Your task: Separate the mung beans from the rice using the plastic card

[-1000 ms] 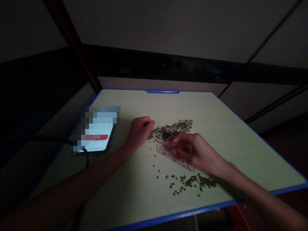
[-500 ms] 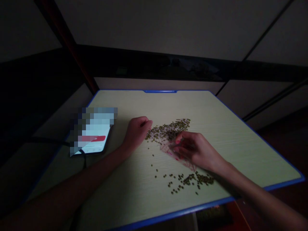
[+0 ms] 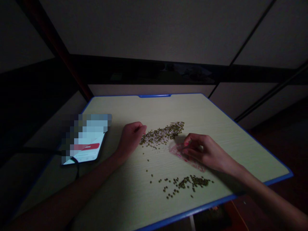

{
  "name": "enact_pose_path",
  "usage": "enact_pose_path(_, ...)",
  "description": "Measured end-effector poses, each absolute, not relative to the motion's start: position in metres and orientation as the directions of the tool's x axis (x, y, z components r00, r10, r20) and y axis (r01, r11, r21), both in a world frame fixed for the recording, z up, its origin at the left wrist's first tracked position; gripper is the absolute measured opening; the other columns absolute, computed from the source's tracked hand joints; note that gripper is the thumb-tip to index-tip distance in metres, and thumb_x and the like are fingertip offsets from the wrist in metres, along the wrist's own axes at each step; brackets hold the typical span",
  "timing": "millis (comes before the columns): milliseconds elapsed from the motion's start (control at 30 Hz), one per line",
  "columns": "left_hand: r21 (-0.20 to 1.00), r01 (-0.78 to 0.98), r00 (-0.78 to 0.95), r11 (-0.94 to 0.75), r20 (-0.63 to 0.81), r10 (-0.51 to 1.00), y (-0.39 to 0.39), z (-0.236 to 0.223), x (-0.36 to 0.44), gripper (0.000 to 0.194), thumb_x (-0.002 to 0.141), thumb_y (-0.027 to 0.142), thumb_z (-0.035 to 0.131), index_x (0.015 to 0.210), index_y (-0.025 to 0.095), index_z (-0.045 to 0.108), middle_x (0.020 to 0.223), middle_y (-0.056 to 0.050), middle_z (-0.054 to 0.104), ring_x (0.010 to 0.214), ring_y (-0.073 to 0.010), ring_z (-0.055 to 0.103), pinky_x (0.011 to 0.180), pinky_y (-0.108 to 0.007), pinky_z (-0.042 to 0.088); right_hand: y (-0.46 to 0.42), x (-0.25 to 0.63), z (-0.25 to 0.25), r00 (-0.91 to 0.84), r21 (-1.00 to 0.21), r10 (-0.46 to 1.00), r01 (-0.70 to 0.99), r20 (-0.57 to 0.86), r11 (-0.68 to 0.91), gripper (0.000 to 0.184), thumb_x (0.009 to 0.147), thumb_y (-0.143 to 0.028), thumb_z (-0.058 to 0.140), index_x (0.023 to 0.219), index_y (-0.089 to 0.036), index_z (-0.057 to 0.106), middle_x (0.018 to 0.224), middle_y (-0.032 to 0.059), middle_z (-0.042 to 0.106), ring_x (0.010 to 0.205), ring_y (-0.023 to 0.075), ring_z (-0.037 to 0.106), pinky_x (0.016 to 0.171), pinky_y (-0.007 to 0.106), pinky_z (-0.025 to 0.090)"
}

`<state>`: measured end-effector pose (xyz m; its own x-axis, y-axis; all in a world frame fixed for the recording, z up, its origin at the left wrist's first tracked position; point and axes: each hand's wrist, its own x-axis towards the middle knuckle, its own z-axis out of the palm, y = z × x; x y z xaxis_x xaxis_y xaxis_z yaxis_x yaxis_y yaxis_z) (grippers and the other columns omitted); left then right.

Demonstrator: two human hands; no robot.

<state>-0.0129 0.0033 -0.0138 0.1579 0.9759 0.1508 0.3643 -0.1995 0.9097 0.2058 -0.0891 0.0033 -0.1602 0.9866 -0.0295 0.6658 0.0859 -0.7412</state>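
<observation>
My right hand (image 3: 204,150) pinches a clear plastic bag (image 3: 190,158) with pink print, which lies along the table under the fingers. My left hand (image 3: 131,138) is curled closed at the left end of a long pile (image 3: 163,133) of small greenish-brown beans mixed with pale bits. Whatever the left fingers hold, if anything, is hidden. Nearer the front edge is a second, looser group of beans (image 3: 197,181), dark and round. A few single beans lie scattered between the two groups.
A lit phone (image 3: 90,150), partly pixelated, lies at the left with a black cable (image 3: 77,166) beside it. The pale table (image 3: 115,199) has a blue rim. Cabinet panels (image 3: 149,32) stand behind it. Reddish items show below the front edge.
My right hand has drawn the plastic bag to the right, away from the long pile. The left hand stays closed at the pile's end. The whole view has shifted slightly.
</observation>
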Motion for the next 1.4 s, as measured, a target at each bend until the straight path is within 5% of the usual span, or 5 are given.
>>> enact_pose_path(133,0.913,0.363,0.165,-0.187,0.135,0.977,0.004,-0.015,-0.013,0.025,0.067,0.032,0.047,0.047,0.018,0.046,0.034,0.006,0.036,0.036,-0.0075,0.033,0.042,-0.022,0.025,-0.085,0.219,0.03,-0.299,-0.638,0.946,0.706,0.126,0.309,0.012,0.082,-0.03,0.054,0.08,-0.018,0.056,0.067,0.0028,0.063,0.059,0.0141,0.057,0.05,0.025,0.041)
enact_pose_path(267,0.91,0.37,0.161,-0.189,0.138,0.977,0.003,-0.014,-0.013,0.025,0.067,0.031,0.046,0.046,0.018,0.046,0.034,0.006,0.036,0.036,-0.0076,0.032,0.041,-0.022,0.024,-0.067,0.228,0.046,-0.538,-0.363,0.797,0.71,0.275,0.604,0.016,0.088,-0.028,0.049,0.092,-0.017,0.061,0.081,0.0056,0.068,0.07,0.0156,0.061,0.065,0.03,0.044)
enact_pose_path(400,0.908,0.371,0.168,-0.194,0.14,0.976,0.004,-0.016,-0.013,0.025,0.068,0.031,0.045,0.046,0.018,0.046,0.033,0.007,0.034,0.035,-0.0076,0.032,0.042,-0.022,0.024,-0.047,0.225,0.038,-0.666,-0.34,0.699,0.615,0.258,0.711,0.014,0.089,-0.023,0.05,0.09,-0.017,0.062,0.081,0.004,0.07,0.072,0.0147,0.062,0.069,0.031,0.043)
enact_pose_path(633,0.916,0.349,0.165,-0.198,0.148,0.975,0.006,-0.021,-0.014,0.025,0.067,0.031,0.045,0.045,0.018,0.043,0.032,0.007,0.032,0.035,-0.007,0.03,0.041,-0.022,0.024,-0.038,0.218,0.013,-0.597,-0.449,0.685,0.52,0.418,0.727,0.011,0.084,-0.019,0.055,0.087,-0.017,0.066,0.077,0.0045,0.071,0.07,0.0145,0.062,0.065,0.03,0.045)
enact_pose_path(1400,0.919,0.346,0.172,-0.187,0.134,0.976,0.003,-0.017,-0.012,0.026,0.068,0.03,0.046,0.046,0.018,0.045,0.034,0.007,0.034,0.036,-0.007,0.032,0.042,-0.022,0.024,-0.044,0.214,0.001,-0.542,-0.437,0.752,0.612,0.375,0.659,0.016,0.083,-0.017,0.053,0.089,-0.017,0.068,0.083,0.0056,0.073,0.074,0.0181,0.065,0.072,0.036,0.046)
